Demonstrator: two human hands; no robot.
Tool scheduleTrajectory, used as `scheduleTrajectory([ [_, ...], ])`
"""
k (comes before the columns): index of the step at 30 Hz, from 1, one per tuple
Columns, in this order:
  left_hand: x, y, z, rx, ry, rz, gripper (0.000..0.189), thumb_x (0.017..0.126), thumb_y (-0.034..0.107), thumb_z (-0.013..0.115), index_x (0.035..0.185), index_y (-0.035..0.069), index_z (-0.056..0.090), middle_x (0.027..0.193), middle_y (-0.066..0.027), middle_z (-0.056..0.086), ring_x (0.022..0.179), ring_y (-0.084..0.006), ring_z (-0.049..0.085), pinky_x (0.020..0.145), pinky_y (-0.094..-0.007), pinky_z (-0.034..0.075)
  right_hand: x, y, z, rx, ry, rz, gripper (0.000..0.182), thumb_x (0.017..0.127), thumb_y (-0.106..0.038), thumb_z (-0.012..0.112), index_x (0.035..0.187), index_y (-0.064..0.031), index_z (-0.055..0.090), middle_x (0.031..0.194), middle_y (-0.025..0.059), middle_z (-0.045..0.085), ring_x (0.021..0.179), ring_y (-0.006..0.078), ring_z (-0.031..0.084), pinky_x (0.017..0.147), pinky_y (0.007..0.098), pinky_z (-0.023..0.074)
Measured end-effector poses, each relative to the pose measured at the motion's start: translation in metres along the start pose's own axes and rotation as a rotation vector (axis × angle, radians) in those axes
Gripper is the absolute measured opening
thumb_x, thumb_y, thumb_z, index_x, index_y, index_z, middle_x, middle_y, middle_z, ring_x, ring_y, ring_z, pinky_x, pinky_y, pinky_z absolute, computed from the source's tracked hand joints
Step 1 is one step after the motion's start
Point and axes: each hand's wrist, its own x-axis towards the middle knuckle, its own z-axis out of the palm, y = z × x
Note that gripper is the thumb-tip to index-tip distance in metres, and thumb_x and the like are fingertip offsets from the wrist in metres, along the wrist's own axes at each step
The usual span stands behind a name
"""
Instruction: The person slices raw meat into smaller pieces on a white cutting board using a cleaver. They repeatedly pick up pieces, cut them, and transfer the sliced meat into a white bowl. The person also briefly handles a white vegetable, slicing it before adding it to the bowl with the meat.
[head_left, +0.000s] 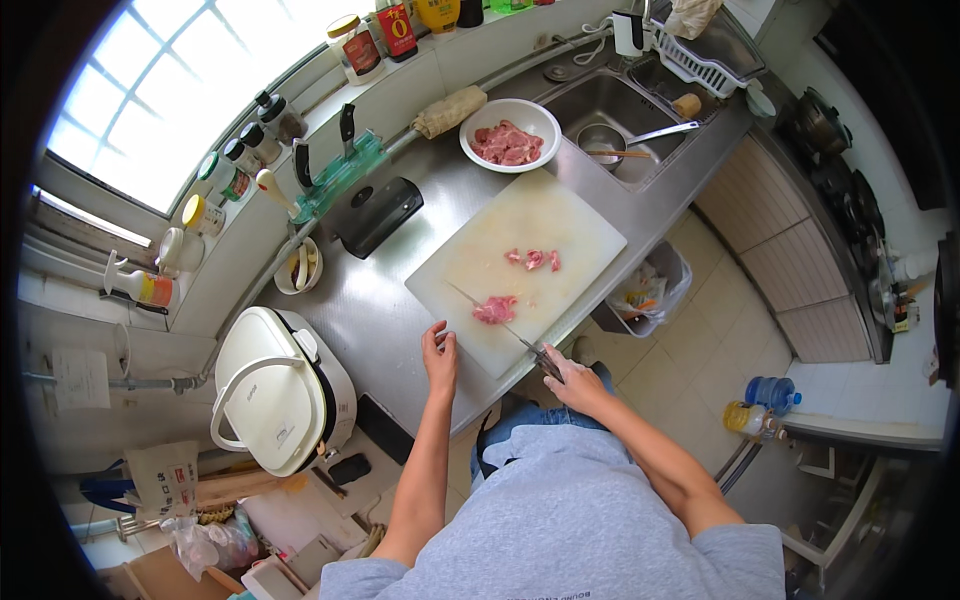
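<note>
My right hand (576, 381) grips the dark handle of a kitchen knife (519, 337). Its thin blade is seen nearly edge-on and reaches over the white cutting board (555, 202). A piece of raw meat (493, 310) lies at the middle of the blade and hides part of it; whether it is above or beneath the steel I cannot tell. Just off the board's near left edge, my left hand (441, 354) is loosely curled, with nothing visible in it. Several small meat scraps (534, 259) lie farther up the board.
A white bowl of meat slices (510, 142) stands beyond the board. Right of it is a steel sink (637, 165) with a ladle-like pan (602, 142). A cream-coloured appliance (281, 390), a small bowl (313, 279) and a knife rack (341, 176) are left. A lined bin (651, 289) stands below.
</note>
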Motion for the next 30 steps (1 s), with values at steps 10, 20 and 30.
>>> scheduleTrajectory([
  [10,0.025,0.027,0.03,0.452,-0.151,0.494,0.024,0.082,0.007,0.062,0.106,0.006,0.06,0.113,-0.0106,0.057,0.101,-0.0276,0.056,0.086,-0.0378,0.047,0.002,0.011,-0.004,-0.023,0.045,0.101,0.069,0.085,-0.023,0.058,0.145,-0.013,0.027,0.105,0.0283,0.061,0.096,0.0445,0.059,0.086,0.0483,0.0467],
  [20,0.042,0.029,0.051,0.732,-0.187,0.555,0.027,0.072,0.015,0.07,0.096,0.005,0.064,0.098,-0.0131,0.061,0.094,-0.0315,0.056,0.081,-0.0411,0.047,0.001,0.011,-0.009,0.072,0.064,0.125,0.071,0.084,-0.025,0.058,0.146,-0.0131,0.025,0.101,0.0278,0.063,0.095,0.0448,0.06,0.086,0.049,0.0465],
  [30,0.055,0.038,0.05,0.728,-0.361,0.262,0.025,0.074,0.022,0.074,0.084,0.003,0.061,0.076,-0.0111,0.063,0.073,-0.0302,0.06,0.069,-0.0395,0.049,-0.001,0.014,-0.01,0.171,0.059,0.165,0.07,0.083,-0.03,0.059,0.145,-0.0131,0.029,0.102,0.0273,0.063,0.1,0.0408,0.06,0.089,0.0449,0.0467],
])
